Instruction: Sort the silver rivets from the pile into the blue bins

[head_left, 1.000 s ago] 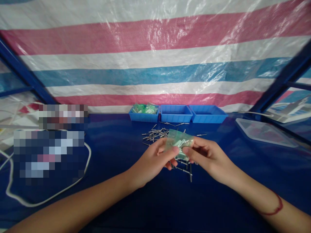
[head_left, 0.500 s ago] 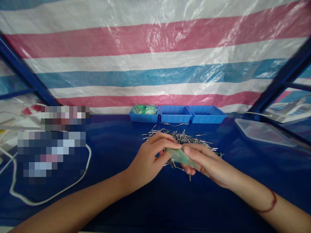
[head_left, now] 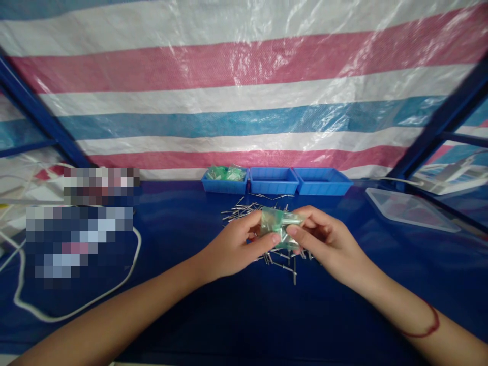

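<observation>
Between my hands is a small clear-green plastic bag (head_left: 281,223) with several shiny metal rivets showing inside. My left hand (head_left: 244,244) pinches its left end, thumb on the near face. On the right end, my right hand (head_left: 328,241) grips it with the thumb in front and the fingers curled behind. Below and behind the bag, a pile of loose metal rivets (head_left: 240,209) is spread over the dark blue table (head_left: 213,325); my hands cover part of it.
At the back stand a blue bin (head_left: 224,186) with green bags in it, a middle blue bin (head_left: 273,188) and a right blue bin (head_left: 324,189). A translucent plastic lid (head_left: 412,211) lies at right. A white cable (head_left: 49,319) loops at left near blurred-out items.
The bag has turned from edge-on to face me, so the rivets inside show. Both hands have rotated with it, thumbs now on its near side.
</observation>
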Tool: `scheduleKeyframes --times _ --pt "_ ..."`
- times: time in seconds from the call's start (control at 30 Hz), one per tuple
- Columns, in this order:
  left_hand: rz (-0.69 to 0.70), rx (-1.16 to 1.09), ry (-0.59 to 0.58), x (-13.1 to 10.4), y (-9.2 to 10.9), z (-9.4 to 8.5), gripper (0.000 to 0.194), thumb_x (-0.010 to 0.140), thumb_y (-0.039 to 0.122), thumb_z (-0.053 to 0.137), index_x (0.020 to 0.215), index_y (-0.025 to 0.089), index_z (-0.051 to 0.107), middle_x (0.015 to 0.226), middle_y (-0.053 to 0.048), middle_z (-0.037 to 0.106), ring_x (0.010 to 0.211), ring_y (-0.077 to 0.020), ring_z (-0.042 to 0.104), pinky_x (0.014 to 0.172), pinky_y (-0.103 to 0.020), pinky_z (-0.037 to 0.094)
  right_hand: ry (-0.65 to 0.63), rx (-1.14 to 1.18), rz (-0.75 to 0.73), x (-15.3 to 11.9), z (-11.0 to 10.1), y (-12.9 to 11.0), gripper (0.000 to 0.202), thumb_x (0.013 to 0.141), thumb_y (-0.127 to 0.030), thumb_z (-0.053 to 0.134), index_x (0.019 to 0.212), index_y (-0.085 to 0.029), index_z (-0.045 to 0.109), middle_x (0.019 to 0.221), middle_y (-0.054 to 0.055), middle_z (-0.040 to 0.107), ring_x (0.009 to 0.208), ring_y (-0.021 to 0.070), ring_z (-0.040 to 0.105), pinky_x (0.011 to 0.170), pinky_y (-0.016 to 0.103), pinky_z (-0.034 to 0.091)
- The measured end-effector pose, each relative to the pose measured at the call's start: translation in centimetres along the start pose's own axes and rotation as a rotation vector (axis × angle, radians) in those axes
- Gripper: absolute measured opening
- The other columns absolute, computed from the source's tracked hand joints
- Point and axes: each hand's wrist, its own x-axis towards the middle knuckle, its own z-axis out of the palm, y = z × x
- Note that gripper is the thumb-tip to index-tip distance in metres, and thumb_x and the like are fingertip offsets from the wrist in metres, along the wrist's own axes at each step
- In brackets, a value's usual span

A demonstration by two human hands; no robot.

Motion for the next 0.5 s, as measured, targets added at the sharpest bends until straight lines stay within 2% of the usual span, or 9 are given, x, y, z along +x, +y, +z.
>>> scheduleKeyframes --times 0.07,0.13,0.23,0.3,0.4,0.5 --pt "0.005 0.104 0.085 0.8 0.1 -0.9 0.020 0.085 0.035 0.053 0.093 0.017 0.056 0.082 -0.002 0.061 0.074 -0.0138 0.057 0.065 -0.025 0.044 0.040 -0.003 -0.012 0.1 -0.1 0.0 0.016 0.081 -0.034 0.059 0.090 -0.021 0.055 0.067 -0.002 0.055 0.054 0.0093 0.053 0.051 0.024 0.043" --pt "0.033 0.204 0.260 2.0 0.0 -3.0 0.022 0.086 0.034 0.051 0.099 0.016 0.055 0.086 -0.003 0.062 0.076 -0.0144 0.058 0.066 -0.025 0.045 0.096 0.017 -0.008 0.1 -0.4 0.0 0.019 0.083 -0.035 0.056 0.096 -0.021 0.053 0.071 -0.002 0.057 0.053 0.0092 0.053 0.051 0.025 0.044" --pt "0.084 0.541 0.577 4.2 -0.3 -7.7 0.023 0.090 0.030 0.041 0.100 0.015 0.054 0.085 -0.005 0.061 0.073 -0.0151 0.058 0.066 -0.026 0.045 0.158 0.055 0.002 0.1 -1.0 -0.1 0.020 0.085 -0.036 0.053 0.097 -0.020 0.051 0.071 -0.002 0.057 0.053 0.0090 0.052 0.051 0.025 0.042" --pt "0.097 0.837 0.731 5.6 -0.8 -10.7 0.021 0.090 0.026 0.039 0.089 0.014 0.057 0.083 -0.007 0.060 0.078 -0.0179 0.057 0.072 -0.029 0.044 0.160 0.072 -0.007 0.1 -1.2 -0.2 0.021 0.085 -0.037 0.052 0.097 -0.020 0.051 0.069 -0.002 0.056 0.053 0.0089 0.051 0.052 0.025 0.041" --pt "0.009 1.143 0.653 7.2 -1.8 -13.5 0.020 0.087 0.024 0.043 0.087 0.014 0.061 0.086 -0.010 0.063 0.085 -0.0229 0.058 0.077 -0.033 0.043 0.130 0.091 -0.024 -0.1 -1.2 -0.4 0.022 0.085 -0.039 0.052 0.097 -0.019 0.051 0.068 -0.002 0.056 0.053 0.0088 0.050 0.053 0.025 0.041" --pt "-0.046 1.245 0.631 8.3 -2.9 -13.8 0.026 0.087 0.027 0.043 0.103 0.016 0.061 0.096 -0.010 0.065 0.092 -0.0246 0.059 0.080 -0.033 0.043 0.104 0.094 -0.009 -0.1 -1.1 -0.4 0.022 0.085 -0.038 0.052 0.097 -0.019 0.051 0.069 -0.003 0.056 0.054 0.0085 0.051 0.053 0.024 0.041"
